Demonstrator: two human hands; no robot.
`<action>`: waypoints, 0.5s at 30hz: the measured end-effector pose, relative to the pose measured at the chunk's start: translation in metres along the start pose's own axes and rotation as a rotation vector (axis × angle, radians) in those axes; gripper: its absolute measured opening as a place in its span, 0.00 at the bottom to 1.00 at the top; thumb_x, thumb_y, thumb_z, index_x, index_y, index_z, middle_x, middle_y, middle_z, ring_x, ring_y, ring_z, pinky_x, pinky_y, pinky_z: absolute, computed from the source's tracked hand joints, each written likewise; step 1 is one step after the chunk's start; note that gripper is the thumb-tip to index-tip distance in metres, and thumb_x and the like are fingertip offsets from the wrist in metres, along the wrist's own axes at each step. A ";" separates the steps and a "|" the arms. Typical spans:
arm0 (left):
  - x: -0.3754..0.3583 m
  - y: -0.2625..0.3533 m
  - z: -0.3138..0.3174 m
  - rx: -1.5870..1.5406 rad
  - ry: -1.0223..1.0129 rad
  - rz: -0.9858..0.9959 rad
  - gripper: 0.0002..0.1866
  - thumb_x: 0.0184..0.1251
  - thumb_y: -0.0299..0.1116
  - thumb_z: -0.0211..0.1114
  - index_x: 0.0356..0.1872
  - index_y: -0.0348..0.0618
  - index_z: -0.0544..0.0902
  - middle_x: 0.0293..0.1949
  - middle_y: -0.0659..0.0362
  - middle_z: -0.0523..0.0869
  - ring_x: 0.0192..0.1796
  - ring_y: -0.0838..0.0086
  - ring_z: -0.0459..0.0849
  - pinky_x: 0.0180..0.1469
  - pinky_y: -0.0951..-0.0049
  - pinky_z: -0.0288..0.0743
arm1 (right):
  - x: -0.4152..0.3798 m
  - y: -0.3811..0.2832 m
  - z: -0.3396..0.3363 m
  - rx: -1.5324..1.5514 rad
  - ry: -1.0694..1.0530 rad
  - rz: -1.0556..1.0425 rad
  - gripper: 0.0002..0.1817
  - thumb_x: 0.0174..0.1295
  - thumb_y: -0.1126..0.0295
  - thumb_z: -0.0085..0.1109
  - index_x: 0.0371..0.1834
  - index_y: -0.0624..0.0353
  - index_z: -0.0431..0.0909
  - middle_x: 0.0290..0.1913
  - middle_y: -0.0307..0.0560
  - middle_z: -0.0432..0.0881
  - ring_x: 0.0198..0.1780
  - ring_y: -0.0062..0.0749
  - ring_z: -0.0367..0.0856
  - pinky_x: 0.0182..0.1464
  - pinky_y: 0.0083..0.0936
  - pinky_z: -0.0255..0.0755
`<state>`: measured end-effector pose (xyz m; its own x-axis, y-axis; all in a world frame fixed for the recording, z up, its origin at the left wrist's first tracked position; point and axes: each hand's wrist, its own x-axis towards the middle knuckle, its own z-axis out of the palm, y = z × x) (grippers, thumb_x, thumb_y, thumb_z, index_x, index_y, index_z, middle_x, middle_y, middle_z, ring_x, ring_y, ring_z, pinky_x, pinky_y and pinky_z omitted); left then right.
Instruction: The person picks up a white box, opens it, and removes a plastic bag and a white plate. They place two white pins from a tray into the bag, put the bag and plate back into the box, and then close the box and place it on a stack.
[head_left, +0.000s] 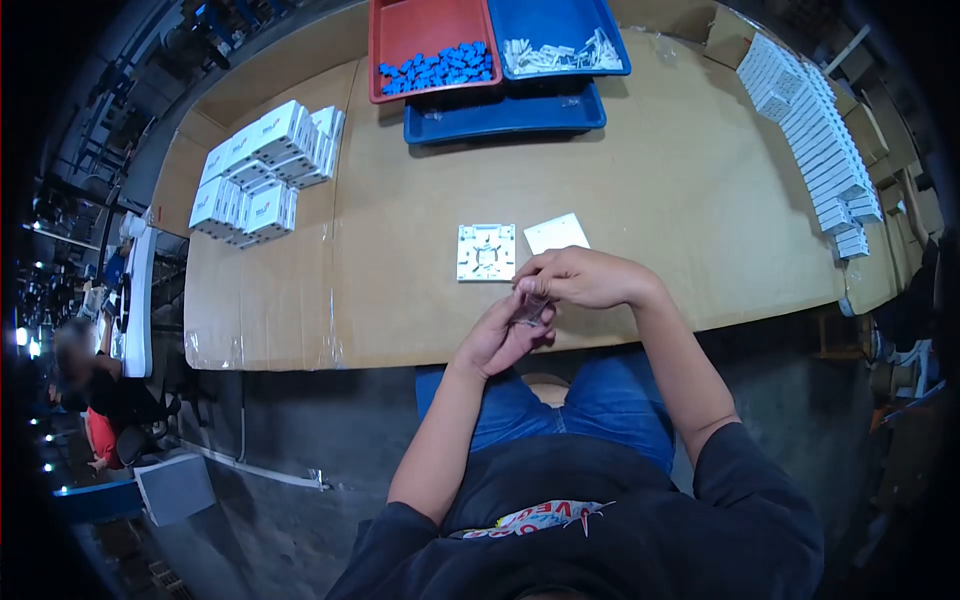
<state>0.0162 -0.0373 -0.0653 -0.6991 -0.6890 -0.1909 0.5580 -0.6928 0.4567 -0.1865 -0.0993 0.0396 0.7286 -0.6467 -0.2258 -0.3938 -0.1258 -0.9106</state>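
In front of my body, my left hand is turned palm up with its fingers curled around a small, see-through plastic piece; its exact kind is hard to make out. My right hand reaches over from the right, thumb and fingers pinched together at the left fingertips. Whatever lies in that pinch is hidden. Just beyond both hands, a square white plastic frame lies flat, its moulded inner side facing up. Beside it rests a plain white square plate, partly behind my right hand.
A red tray of blue parts and a blue tray of white parts stand at the back, above another blue tray. White boxes are stacked left; a long row of white pieces lines the right edge. Another person is far left.
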 end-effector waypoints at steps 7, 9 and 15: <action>0.000 0.002 -0.001 -0.116 -0.081 -0.024 0.36 0.86 0.61 0.43 0.66 0.34 0.77 0.38 0.62 0.80 0.37 0.74 0.78 0.51 0.67 0.77 | 0.017 0.024 -0.102 -0.033 0.349 -0.062 0.14 0.79 0.65 0.58 0.52 0.66 0.86 0.43 0.45 0.89 0.46 0.25 0.85 0.56 0.27 0.77; -0.001 0.004 0.004 -0.140 -0.076 -0.025 0.37 0.87 0.60 0.42 0.70 0.32 0.75 0.38 0.61 0.80 0.35 0.76 0.77 0.52 0.67 0.76 | 0.027 0.029 -0.144 -0.069 0.509 -0.038 0.13 0.78 0.67 0.58 0.51 0.66 0.86 0.41 0.42 0.88 0.45 0.22 0.84 0.53 0.25 0.78; 0.002 0.007 0.007 -0.194 -0.077 -0.054 0.36 0.87 0.58 0.41 0.70 0.33 0.75 0.39 0.61 0.81 0.36 0.75 0.77 0.52 0.66 0.76 | 0.069 0.067 -0.265 -0.663 1.084 0.127 0.13 0.72 0.74 0.55 0.53 0.57 0.87 0.44 0.51 0.90 0.47 0.44 0.89 0.52 0.41 0.80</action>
<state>0.0154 -0.0420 -0.0568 -0.7581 -0.6368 -0.1406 0.5893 -0.7613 0.2705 -0.3116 -0.3519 0.0547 -0.0395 -0.9225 0.3840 -0.8582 -0.1656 -0.4859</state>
